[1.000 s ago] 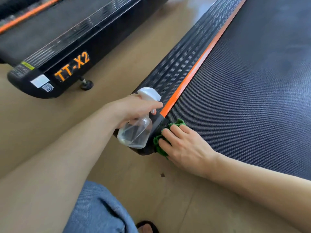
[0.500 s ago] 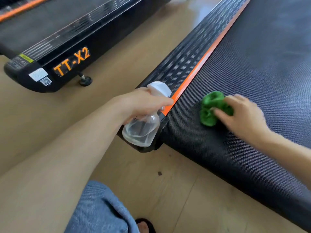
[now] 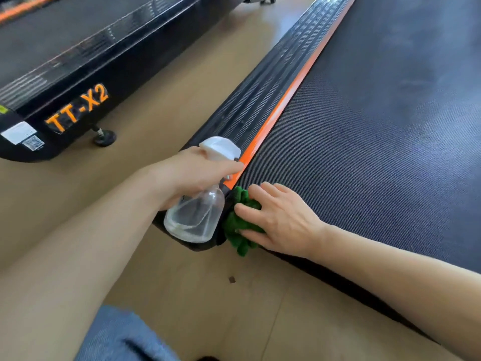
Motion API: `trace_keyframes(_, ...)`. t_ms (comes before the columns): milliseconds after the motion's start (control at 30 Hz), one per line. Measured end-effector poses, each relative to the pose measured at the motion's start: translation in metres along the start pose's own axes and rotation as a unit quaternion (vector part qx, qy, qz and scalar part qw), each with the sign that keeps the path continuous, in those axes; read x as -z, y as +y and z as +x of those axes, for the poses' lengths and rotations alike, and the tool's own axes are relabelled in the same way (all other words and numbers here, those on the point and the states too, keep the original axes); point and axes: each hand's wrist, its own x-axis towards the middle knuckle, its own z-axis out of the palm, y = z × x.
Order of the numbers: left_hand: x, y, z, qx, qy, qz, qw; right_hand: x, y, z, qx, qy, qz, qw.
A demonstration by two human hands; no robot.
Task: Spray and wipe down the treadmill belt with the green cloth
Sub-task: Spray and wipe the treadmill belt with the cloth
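Note:
The dark treadmill belt fills the right side, edged by an orange stripe and a ribbed black side rail. My left hand grips a clear spray bottle with a white trigger head, held over the rail's rear corner. My right hand presses the crumpled green cloth flat-fingered onto the belt's near left corner, right beside the bottle. Part of the cloth hangs over the belt's rear edge.
A second treadmill marked TT-X2 stands at the left, with a round levelling foot on the tan floor. My knee in blue denim is at the bottom. A small dark speck lies on the floor.
My right hand has swept the green cloth from out on the belt back to the near left corner beside the bottle. The left hand with the bottle has stayed roughly in place.

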Motion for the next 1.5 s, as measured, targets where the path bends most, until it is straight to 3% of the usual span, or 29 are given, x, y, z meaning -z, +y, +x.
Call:
trace_keyframes(100,-0.003,0.003,0.0,0.002,-0.024,-0.001,1.0,-0.004,0.044,0.006,-0.101,0.023,0.044,0.994)
trace_keyframes(200,-0.007,0.006,0.002,0.001,-0.023,-0.007,1.0,-0.005,0.109,0.004,-0.297,0.044,0.032,0.953)
trace_keyframes(300,-0.015,0.014,0.003,-0.003,-0.031,-0.006,0.999,-0.007,0.126,0.005,-0.393,0.054,0.007,0.918)
trace_keyframes(367,-0.018,0.018,0.004,-0.008,-0.034,-0.015,0.999,-0.008,0.099,0.011,-0.374,0.051,0.013,0.926)
trace_keyframes(533,-0.022,0.029,0.007,-0.011,-0.002,-0.074,0.997,0.0,0.025,-0.013,-0.211,0.029,0.081,0.974)
trace_keyframes(700,-0.038,0.04,0.008,-0.023,-0.043,-0.077,0.996,0.008,0.07,-0.03,-0.131,0.009,0.071,0.989)
trace_keyframes(767,-0.04,0.042,0.009,-0.019,-0.049,-0.072,0.996,0.008,0.127,-0.043,-0.217,0.036,0.02,0.975)
trace_keyframes(867,-0.041,0.042,0.01,-0.024,-0.043,-0.072,0.996,0.017,0.199,-0.064,-0.444,0.061,-0.031,0.893)
trace_keyframes(933,-0.041,0.043,0.012,-0.029,-0.041,-0.076,0.996,0.016,0.194,-0.06,-0.492,0.053,-0.041,0.868)
trace_keyframes(1067,-0.046,0.051,0.02,-0.025,-0.045,-0.096,0.994,0.022,0.103,-0.065,-0.325,0.006,0.031,0.945)
trace_keyframes(1167,-0.053,0.057,0.027,-0.025,-0.047,-0.104,0.993,0.044,0.038,-0.088,-0.193,-0.048,0.096,0.975)
trace_keyframes(1300,-0.058,0.058,0.032,-0.029,-0.05,-0.104,0.993,0.045,0.063,-0.092,-0.087,-0.072,0.082,0.99)
trace_keyframes(1400,-0.052,0.054,0.033,-0.023,-0.041,-0.108,0.993,0.021,0.14,-0.071,-0.189,-0.003,0.025,0.982)
trace_keyframes(1500,-0.042,0.047,0.034,-0.013,-0.03,-0.11,0.993,0.005,0.2,-0.039,-0.361,0.024,-0.016,0.932)
